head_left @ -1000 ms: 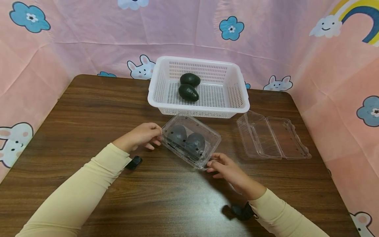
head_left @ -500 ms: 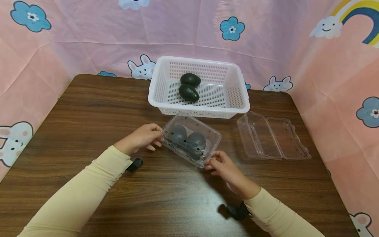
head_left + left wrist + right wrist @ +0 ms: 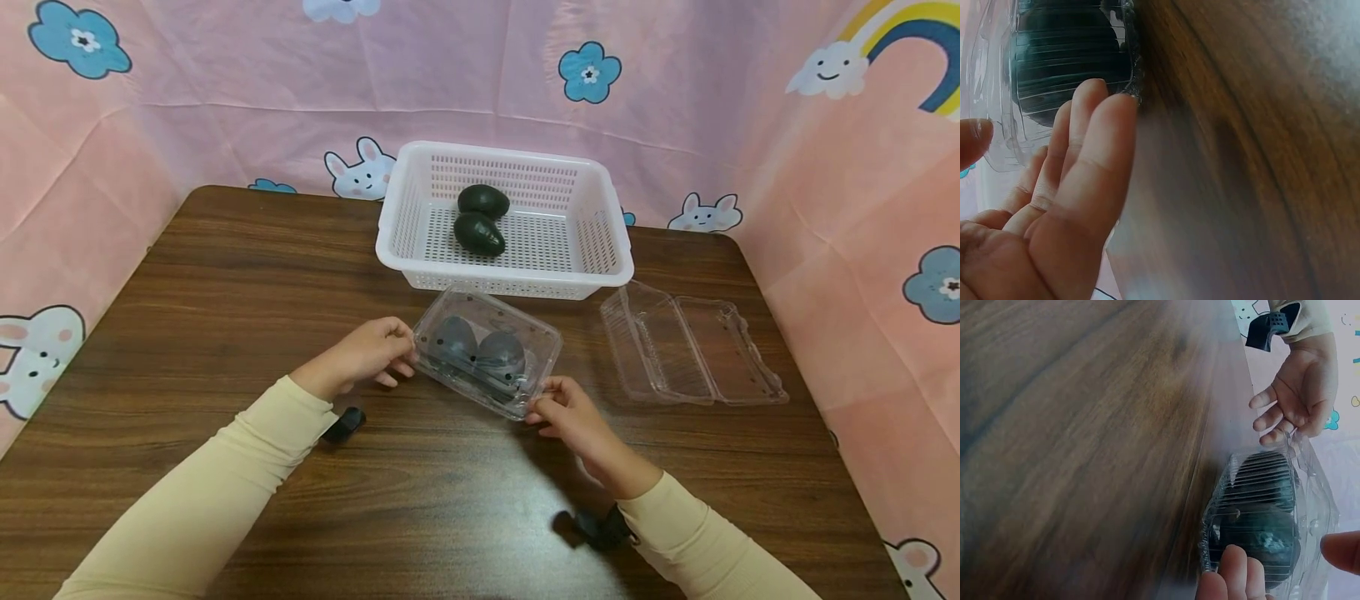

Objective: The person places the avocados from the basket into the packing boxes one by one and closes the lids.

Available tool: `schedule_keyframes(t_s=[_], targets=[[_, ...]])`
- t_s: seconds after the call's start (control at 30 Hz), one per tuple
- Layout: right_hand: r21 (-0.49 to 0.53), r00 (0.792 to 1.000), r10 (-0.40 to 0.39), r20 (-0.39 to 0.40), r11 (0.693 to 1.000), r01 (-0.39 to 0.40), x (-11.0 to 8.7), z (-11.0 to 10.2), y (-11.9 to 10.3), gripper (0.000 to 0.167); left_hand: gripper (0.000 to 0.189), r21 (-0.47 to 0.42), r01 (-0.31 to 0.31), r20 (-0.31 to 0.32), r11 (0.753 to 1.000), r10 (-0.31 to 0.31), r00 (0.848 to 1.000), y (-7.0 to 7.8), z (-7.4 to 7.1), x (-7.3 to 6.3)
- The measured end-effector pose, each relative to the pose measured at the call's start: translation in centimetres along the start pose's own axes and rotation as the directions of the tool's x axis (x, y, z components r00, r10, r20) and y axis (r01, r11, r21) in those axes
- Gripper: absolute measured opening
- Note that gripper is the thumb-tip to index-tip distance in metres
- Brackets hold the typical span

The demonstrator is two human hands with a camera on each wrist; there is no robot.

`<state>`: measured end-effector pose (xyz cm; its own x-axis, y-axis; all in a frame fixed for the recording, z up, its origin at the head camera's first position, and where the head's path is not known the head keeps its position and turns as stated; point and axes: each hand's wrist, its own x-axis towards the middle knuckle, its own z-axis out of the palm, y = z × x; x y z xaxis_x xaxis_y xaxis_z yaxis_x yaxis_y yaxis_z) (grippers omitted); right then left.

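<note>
Backdrop (image 3: 465,67): pink and lilac cloth, printed with rabbits, flowers and a rainbow, hung well beyond the fingers and out to both sides.
Table (image 3: 247,250): dark brown wood grain, spread below the fingers and all round them.
Closed clear box (image 3: 498,317): set between the fingers of the left hand (image 3: 367,354) and those of the right hand (image 3: 577,425), mostly just beyond both; resting or slightly raised, cannot tell.
Long axis: slanted, with the left end farther out and the right end closer in; spanned along the near long side from one set of fingers to the other.
Nearer hand: neither; one at each near corner, judged the relation on which any steering depends.
Left fingers: pinching the near left corner lightly, thumb at the rim, the rest along the side wall.
Right fingers: pinching the near right corner in mirrored fashion.
Boxed fruits (image 3: 453,337): two, dark, side by side inside, walled off from the fingers by plastic.
White basket (image 3: 506,273): beyond both sets of fingers, just past the box.
Basket avocados (image 3: 480,234): two, dark green, together at the left half, farther out still.
Open clear box (image 3: 738,342): well right of the right fingers, lid folded outward.
</note>
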<state>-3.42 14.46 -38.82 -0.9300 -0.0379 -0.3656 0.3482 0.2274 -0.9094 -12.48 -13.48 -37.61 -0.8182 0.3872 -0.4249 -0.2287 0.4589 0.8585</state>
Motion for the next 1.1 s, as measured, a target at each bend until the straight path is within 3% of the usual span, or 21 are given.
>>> schedule_keyframes(t_s=[0.5,1.1], targets=[[-0.066,1.000,0.003,0.013,0.998,-0.002,1.0,-0.7,-0.5,0.044,0.025,-0.019,0.017,-0.006,1.000,-0.017,1.000,-0.5,0.4,-0.7],[-0.076,0.997,0.010,0.079,0.997,-0.004,2.6,-1.1,-1.1,0.065,0.015,-0.033,0.020,-0.031,0.999,-0.021,0.999,-0.7,1.1,-1.5]])
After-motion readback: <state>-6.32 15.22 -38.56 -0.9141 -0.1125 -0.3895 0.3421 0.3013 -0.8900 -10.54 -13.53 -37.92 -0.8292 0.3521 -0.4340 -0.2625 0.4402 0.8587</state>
